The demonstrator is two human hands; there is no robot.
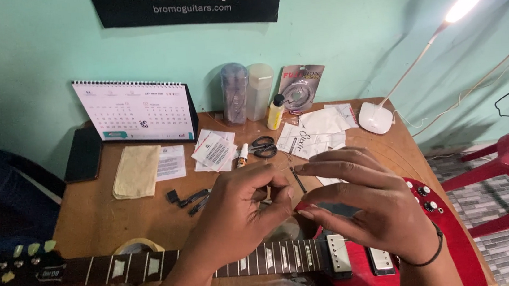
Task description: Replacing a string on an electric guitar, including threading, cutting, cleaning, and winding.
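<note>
A red solid-body electric guitar (367, 275) with a dark fretboard lies flat across the near edge of a brown wooden table (97, 220), its headstock off to the left and its body to the right; everything else is placed here against that guitar. Both hands hover just above its neck, near where the neck meets the body. The left hand (243, 215) has its fingers curled inward with thumb and forefinger pressed together in a pinch, and the right hand (366, 207), with a dark band on its wrist, has its thumb and forefinger closed to a pinch as well while the other fingers fan out above. Between the two pinches sits a short thin dark stick-like part (298, 180), tilted, held at the fingertips; a fine guitar string seems to run with it, but it is too thin to be sure. Under the guitar's neck, left of the hands, lies a roll of beige tape (137, 266). Beyond the neck are small black plastic pieces (188, 199), a folded yellow cloth (137, 171), loose white paper packets (313, 137), black-handled scissors (263, 146) and a small yellow bottle (274, 112). Farther back, against the green wall, stand a white desk calendar (136, 111) and two clear cylindrical containers (246, 93). Behind the guitar's body a white desk lamp (376, 117) stands lit, and right of the body sits a red plastic chair (508, 165).
</note>
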